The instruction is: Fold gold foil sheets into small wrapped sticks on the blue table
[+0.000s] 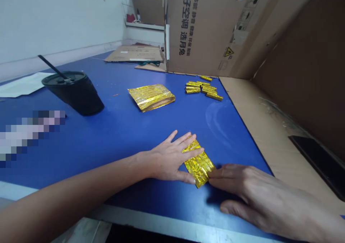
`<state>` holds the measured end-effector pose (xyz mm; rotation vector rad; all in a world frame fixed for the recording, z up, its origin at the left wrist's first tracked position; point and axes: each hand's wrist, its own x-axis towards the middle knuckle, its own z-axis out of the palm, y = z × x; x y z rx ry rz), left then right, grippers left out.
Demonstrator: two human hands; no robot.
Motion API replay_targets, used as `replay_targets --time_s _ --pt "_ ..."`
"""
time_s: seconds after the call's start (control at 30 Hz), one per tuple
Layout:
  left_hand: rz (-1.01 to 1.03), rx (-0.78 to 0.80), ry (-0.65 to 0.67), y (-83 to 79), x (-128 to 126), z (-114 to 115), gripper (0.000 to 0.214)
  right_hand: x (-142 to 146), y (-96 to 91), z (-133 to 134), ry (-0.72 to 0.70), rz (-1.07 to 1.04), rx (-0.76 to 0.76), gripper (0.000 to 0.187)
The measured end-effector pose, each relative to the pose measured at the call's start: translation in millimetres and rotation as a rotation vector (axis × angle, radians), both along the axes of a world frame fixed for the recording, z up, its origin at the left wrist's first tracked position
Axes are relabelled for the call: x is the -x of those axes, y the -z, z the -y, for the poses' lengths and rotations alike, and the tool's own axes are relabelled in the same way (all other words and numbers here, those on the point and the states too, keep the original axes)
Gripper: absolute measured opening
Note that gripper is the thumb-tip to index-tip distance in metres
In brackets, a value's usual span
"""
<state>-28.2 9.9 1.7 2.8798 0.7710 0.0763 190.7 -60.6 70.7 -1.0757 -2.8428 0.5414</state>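
A creased sheet of shiny gold foil paper (201,164) lies on the blue table top near its front edge. My left hand (172,157) rests flat on it with the fingers spread, covering its left side. My right hand (242,185) touches the sheet's right edge with its fingertips; the fingers lie stretched out together and the thumb is apart. Farther back is a stack of gold foil sheets (152,97). Several narrow folded gold foil strips (203,88) are heaped to the right of the stack.
A black cup (78,94) with a lid and straw stands at the left. Behind it lies a pale sheet (24,85). Flat cardboard (134,53) lies at the back. A large cardboard box (207,31) walls the back right, with a dark flat object (318,164) beside the table.
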Motion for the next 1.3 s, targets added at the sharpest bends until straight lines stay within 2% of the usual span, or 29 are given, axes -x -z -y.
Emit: replay_targets --time_s 0.1,0.27,0.37,0.47,0.57,0.7,1.07,1.17,1.3 --pt "-0.012 0.008 0.010 -1.5 -1.3 -0.7 0.078 -1.7 0.0 -6.3 -0.004 -0.065 0.029 0.024" --pt "-0.033 0.048 0.049 -4.7 -3.5 -2.8 0.080 -4.2 23.2 -29.0 0.189 -0.276 -0.116 0.032" --pt "-0.022 0.048 0.058 -5.1 -3.4 -3.2 0.078 -3.7 41.7 -43.8 0.182 -0.263 -0.182 0.035" --pt "-0.006 0.033 0.055 -3.9 -3.5 -3.5 0.077 -2.2 52.0 -51.6 0.118 -0.183 -0.186 0.038" --pt "0.004 0.008 0.063 -1.8 -4.5 -3.8 0.076 -1.4 53.0 -51.3 0.064 -0.108 -0.212 0.043" --pt "0.023 -0.024 0.056 -0.1 -0.9 -0.9 0.078 -3.0 51.1 -47.9 0.061 -0.050 -0.233 0.048" --pt "0.014 -0.026 -0.007 0.6 37.0 26.4 0.086 -0.9 50.3 -46.5 0.104 0.042 -0.289 0.040" --pt "0.018 -0.024 -0.013 1.2 38.9 24.7 0.083 0.3 49.6 -45.2 0.115 0.067 -0.305 0.039" --pt "-0.011 -0.003 -0.066 -2.5 39.0 8.5 0.075 2.3 48.0 -42.9 0.126 0.097 -0.330 0.037"
